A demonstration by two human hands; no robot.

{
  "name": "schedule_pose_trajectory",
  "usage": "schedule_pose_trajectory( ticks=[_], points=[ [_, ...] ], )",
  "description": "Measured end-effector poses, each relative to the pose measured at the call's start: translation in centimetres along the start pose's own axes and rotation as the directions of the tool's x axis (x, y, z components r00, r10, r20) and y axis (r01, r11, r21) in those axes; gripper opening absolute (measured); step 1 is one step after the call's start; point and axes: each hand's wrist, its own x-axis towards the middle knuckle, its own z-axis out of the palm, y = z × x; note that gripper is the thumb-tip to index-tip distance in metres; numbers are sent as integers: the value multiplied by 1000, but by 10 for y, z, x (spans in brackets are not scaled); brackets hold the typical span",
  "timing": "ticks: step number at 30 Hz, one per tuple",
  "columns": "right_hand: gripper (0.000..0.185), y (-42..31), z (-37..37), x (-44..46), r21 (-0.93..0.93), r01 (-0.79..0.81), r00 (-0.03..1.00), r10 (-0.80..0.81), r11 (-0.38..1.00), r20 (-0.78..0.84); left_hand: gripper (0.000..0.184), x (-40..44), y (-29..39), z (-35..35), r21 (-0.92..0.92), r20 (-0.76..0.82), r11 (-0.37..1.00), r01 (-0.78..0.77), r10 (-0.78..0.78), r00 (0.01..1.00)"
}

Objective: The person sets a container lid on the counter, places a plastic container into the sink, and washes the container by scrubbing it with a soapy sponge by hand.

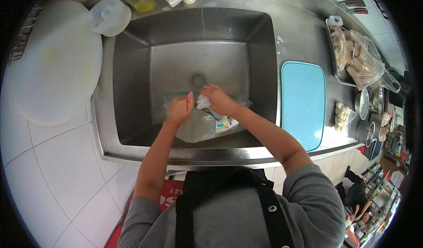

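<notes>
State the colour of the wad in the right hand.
White: the wad shows in the head view.

Hands [179, 110] curled, close together; forearms [269, 133] angled inward.

Steel counter [304, 32] | blue lid [303, 105] | tray [346, 83] | bagged white pieces [342, 116] | bottle [144, 4]

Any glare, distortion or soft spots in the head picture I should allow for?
Head view: wide-angle bending bows the steel counter, with black corners; head view: glare whitens the blue board's lower right corner; head view: the sink's side walls look dark, and the clear container's edges are faint.
</notes>
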Motion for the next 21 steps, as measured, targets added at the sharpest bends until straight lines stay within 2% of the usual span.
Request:
schedule_pose_trajectory(
  ticks=[3,6,9,11,12,15,18,21],
  points=[
    [23,30,-6,-31,-100,-151,987,155,983,30,54,-6,-5,-5,-56,-33,998,37,-39,999],
    [20,39,-17,-37,-135,-194,970,210,972,121,54,-6,-4,-3,-89,-6,995,45,-46,999],
    [22,-2,3,-7,-105,-22,999,27,994,45,53,-6,-4,-3,-52,-27,999,11,-13,1000],
    [25,15,12,-15,-79,-60,998,61,995,4,52,-10,-10,-9,-18,-22,1000,23,-23,999],
    [26,24,11,-23,-71,-83,997,82,994,-8,52,-9,-6,-11,-15,-6,999,50,-50,999],
    [30,33,-18,-40,-142,-281,942,301,949,149,51,-4,-8,-5,-34,8,999,37,-37,999],
    [33,18,18,-13,-115,-66,997,69,991,22,52,-6,-9,4,-13,-26,1000,-18,17,1000],
    [32,20,34,-6,-113,-61,998,61,992,-2,52,-11,-18,2,32,-11,999,-25,26,1000]
  ],
)
